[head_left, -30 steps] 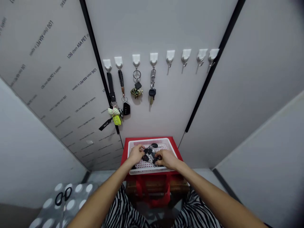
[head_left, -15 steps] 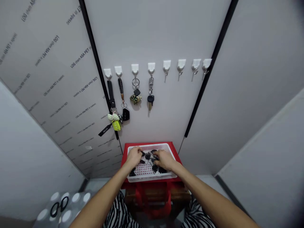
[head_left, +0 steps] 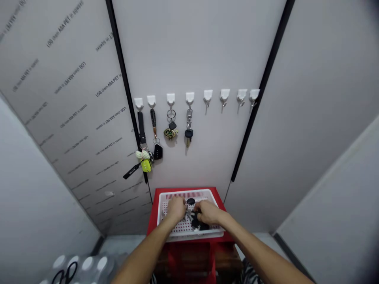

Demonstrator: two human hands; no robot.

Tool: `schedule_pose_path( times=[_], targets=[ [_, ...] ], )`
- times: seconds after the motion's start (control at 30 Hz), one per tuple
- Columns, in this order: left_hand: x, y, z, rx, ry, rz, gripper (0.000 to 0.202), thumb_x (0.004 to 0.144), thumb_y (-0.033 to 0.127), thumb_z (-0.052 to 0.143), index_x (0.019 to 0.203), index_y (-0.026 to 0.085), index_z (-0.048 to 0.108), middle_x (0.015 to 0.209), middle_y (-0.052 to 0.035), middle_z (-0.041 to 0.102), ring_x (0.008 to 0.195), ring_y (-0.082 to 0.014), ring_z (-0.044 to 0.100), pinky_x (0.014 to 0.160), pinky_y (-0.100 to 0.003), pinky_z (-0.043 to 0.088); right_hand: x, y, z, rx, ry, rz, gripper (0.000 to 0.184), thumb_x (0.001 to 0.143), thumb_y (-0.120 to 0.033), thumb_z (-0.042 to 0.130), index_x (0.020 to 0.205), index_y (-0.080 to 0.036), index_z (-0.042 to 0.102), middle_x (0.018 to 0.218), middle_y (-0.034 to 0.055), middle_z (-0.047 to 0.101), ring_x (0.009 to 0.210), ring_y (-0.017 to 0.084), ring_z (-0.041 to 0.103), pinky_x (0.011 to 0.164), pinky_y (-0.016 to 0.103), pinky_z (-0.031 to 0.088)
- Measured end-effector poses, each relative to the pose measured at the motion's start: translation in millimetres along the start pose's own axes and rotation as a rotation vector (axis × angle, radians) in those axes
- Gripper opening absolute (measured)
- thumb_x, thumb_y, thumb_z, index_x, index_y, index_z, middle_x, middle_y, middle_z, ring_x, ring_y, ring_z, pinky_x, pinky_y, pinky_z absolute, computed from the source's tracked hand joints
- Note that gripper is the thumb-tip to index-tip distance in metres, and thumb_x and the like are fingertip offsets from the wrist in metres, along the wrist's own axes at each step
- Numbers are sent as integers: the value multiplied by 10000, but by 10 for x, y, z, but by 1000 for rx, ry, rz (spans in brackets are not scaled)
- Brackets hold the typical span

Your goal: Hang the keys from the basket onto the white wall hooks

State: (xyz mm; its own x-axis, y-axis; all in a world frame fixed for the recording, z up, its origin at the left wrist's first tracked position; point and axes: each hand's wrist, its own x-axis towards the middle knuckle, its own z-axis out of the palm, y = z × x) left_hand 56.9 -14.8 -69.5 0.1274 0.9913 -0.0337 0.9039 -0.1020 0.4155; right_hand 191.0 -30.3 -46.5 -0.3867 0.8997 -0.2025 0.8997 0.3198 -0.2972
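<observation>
Both my hands are down inside a white plastic basket [head_left: 159, 207] with small holes. My left hand [head_left: 177, 209] is closed at the middle of it, its fingertips curled at some silvery metal keys [head_left: 188, 215]. To the right, my right hand [head_left: 209, 213] has its fingers bent in on a pile of black keys [head_left: 196, 221]; which key they hold is hidden. A dark oval key fob [head_left: 191, 201] lies between the hands, near the far side of the basket.
Under the basket is a red surface [head_left: 152, 217]. White hooks line the wall ahead; the four left ones hold keys, including a black key fob [head_left: 158, 151] and a yellow-green key case [head_left: 146, 165]. Black-handled scissors [head_left: 69, 272] lie on capped bottles [head_left: 88, 263] at lower left.
My left hand has moved right, toward the basket's middle, and its fingers have curled in. My right hand stays over the right-hand keys. The whole view has shifted, with the wall lower in it.
</observation>
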Motion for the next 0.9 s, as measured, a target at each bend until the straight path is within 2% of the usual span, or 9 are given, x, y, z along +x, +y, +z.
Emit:
schedule_pose_path(
  times=[0.1,0.17,0.23,0.33,0.43,0.53,0.63,0.77,0.9],
  targets=[
    [24,17,-16,-69,-8,11,215,613,143,395,717,160,583,727,-48,598,700,-140,517,626,-228,353,34,5,-14,73,158,-7,282,575,-163,400,795,-176,575,787,54,590,733,145,509,627,214,344],
    [42,37,-97,-132,-6,51,207,610,150,404,710,157,586,694,-32,598,661,-123,514,601,-211,354,69,-2,-41,141,310,-72,299,589,-176,410,850,-174,556,865,60,568,809,147,485,698,222,328],
    [66,73,-222,-204,-10,107,196,593,139,421,697,148,588,677,-21,597,640,-111,505,588,-200,354,105,-24,-85,217,389,-143,292,598,-197,427,862,-174,549,880,58,557,828,146,471,719,221,320],
    [112,144,-438,-331,-28,156,184,559,94,442,674,124,581,643,-10,588,593,-94,485,565,-190,355,137,-74,-180,344,391,-162,231,629,-239,415,787,-161,565,754,41,578,702,130,496,632,207,349],
    [156,217,-651,-540,-84,135,198,528,60,470,703,96,552,543,18,539,486,-63,437,485,-174,342,136,-116,-311,454,368,-125,216,649,-269,392,687,-136,559,618,18,567,571,108,481,539,194,349],
    [181,305,-877,-735,-166,131,207,492,30,500,688,90,524,461,59,461,418,-37,385,447,-166,321,113,-145,-490,555,390,-168,203,649,-263,387,627,-120,530,565,3,539,528,89,451,508,184,338],
    [185,419,-1127,-880,-220,180,185,472,13,518,637,94,504,443,68,439,430,-35,406,477,-172,336,77,-170,-721,635,428,-177,189,641,-256,385,595,-116,503,531,-7,515,495,76,431,486,180,331],
    [178,597,-1451,-972,-132,250,179,491,-6,510,634,98,478,483,49,472,473,-34,447,513,-168,350,-7,-216,-1073,702,476,-159,171,626,-242,389,596,-115,499,535,-4,515,499,72,439,483,179,337],
    [191,792,-1700,-929,-39,310,169,512,-3,513,641,100,477,487,45,473,471,-32,448,512,-170,354,-92,-288,-1400,787,594,-173,212,606,-239,424,744,-117,529,645,9,542,577,81,466,513,186,351]
  ],
)
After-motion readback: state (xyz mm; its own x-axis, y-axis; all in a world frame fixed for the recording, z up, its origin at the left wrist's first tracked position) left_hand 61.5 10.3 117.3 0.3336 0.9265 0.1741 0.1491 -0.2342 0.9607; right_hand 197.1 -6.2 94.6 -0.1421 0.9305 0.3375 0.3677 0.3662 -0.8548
